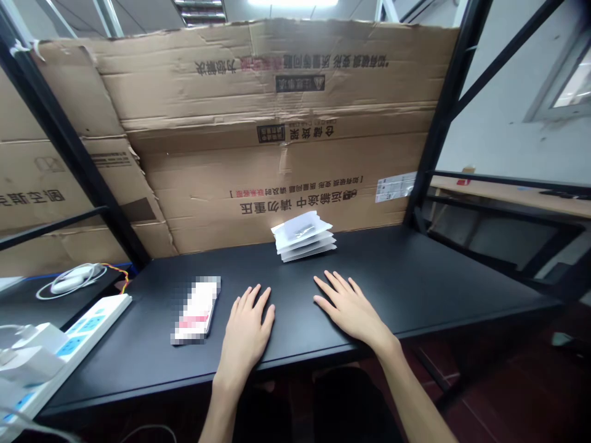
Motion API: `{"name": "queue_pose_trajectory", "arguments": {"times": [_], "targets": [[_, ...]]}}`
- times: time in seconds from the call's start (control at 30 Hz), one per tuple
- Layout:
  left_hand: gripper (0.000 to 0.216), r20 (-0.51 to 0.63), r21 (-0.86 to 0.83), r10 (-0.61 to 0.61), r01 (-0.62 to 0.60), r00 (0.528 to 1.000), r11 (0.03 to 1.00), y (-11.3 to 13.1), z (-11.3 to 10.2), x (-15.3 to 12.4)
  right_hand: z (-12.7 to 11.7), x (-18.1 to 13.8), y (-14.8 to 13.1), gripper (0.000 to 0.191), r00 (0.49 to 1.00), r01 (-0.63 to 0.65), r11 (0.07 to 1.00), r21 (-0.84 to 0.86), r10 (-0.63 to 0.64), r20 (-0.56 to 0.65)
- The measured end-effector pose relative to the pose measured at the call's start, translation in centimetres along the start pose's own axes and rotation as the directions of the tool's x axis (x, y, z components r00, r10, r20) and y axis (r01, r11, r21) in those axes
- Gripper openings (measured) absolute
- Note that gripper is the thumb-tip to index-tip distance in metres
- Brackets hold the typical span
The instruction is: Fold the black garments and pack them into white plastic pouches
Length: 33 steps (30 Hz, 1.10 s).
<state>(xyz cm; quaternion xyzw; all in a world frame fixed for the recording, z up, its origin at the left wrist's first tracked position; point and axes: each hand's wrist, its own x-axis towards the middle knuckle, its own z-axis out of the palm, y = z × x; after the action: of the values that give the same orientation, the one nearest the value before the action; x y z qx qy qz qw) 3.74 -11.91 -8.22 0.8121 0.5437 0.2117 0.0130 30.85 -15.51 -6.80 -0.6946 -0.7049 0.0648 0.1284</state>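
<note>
My left hand (247, 329) lies flat, palm down, on the black table (415, 277) near its front edge, fingers stretched out and holding nothing. My right hand (348, 307) rests the same way a little to its right, fingers spread, also holding nothing. Beyond both hands, near the back of the table, sits a small stack of white flat packets (305, 237), closest to my right hand but apart from it. A blurred white card or pack with a red stripe (196, 309) lies just left of my left hand, not touching it.
A large flattened cardboard sheet (277, 123) stands as a wall behind the table. Black rack posts (438, 117) frame both sides. At the left, a white power strip (76, 341), a charger block (28, 354) and a coiled white cable (69, 280) lie on a neighbouring surface.
</note>
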Motion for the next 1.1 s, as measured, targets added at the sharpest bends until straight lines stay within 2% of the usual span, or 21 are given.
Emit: {"name": "queue_pose_trajectory", "arguments": {"times": [0.93,1.03,1.1], "targets": [[0.049,-0.007,0.005,-0.001,0.001,1.0,1.0,0.1,0.0,0.0,0.0,-0.1,-0.2,0.067,1.0,-0.008,1.0,0.028,0.008,-0.012],[0.048,-0.006,0.012,0.0,0.0,1.0,1.0,0.0,0.0,0.0,-0.8,0.2,0.3,0.062,0.999,0.0,0.997,0.083,0.004,-0.043],[0.048,0.0,0.016,0.0,0.0,1.0,1.0,0.0,0.1,0.0,-2.1,1.1,0.9,0.052,0.994,-0.001,0.99,0.141,0.017,-0.11]]}}
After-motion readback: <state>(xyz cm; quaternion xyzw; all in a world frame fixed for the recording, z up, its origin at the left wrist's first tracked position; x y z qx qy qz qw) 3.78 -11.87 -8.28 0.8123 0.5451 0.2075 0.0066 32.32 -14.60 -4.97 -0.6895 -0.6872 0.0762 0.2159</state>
